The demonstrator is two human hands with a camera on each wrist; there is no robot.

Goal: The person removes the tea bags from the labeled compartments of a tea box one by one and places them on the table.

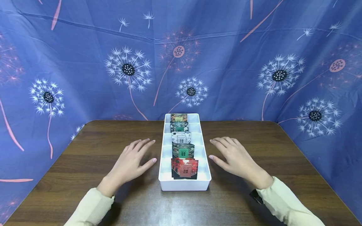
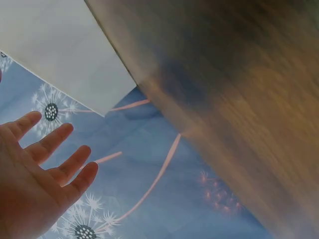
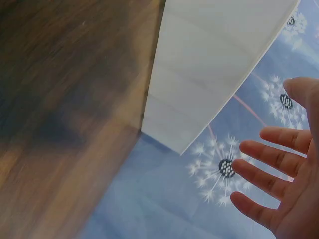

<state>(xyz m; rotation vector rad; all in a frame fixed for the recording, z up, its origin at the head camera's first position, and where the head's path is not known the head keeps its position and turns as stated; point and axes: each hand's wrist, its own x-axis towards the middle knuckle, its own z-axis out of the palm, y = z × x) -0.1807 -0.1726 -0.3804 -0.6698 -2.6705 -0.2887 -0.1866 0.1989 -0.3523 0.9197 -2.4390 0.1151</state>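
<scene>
A long white divided box point(image 1: 185, 185) stands lengthwise in the middle of the table, several compartments in a row. Each compartment holds printed packets: a red packet point(image 1: 185, 168) nearest, then a green packet point(image 1: 183, 151), a white-grey packet point(image 1: 181, 137), a dark green packet point(image 1: 179, 127) and an orange-brown packet point(image 1: 178, 117) at the far end. Left of the box, my left hand point(image 1: 131, 163) hovers with fingers spread, holding nothing. My right hand point(image 1: 236, 158) is on the other side, likewise relaxed and apart from the box. Both wrist views show the box's outer side wall point(image 2: 65, 45).
The brown wooden table point(image 1: 99, 157) extends to both sides of the box. Behind its far edge hangs a blue cloth point(image 1: 226, 78) with dandelion prints. The box's far end reaches that edge. A dark strap point(image 1: 256, 196) shows at my right cuff.
</scene>
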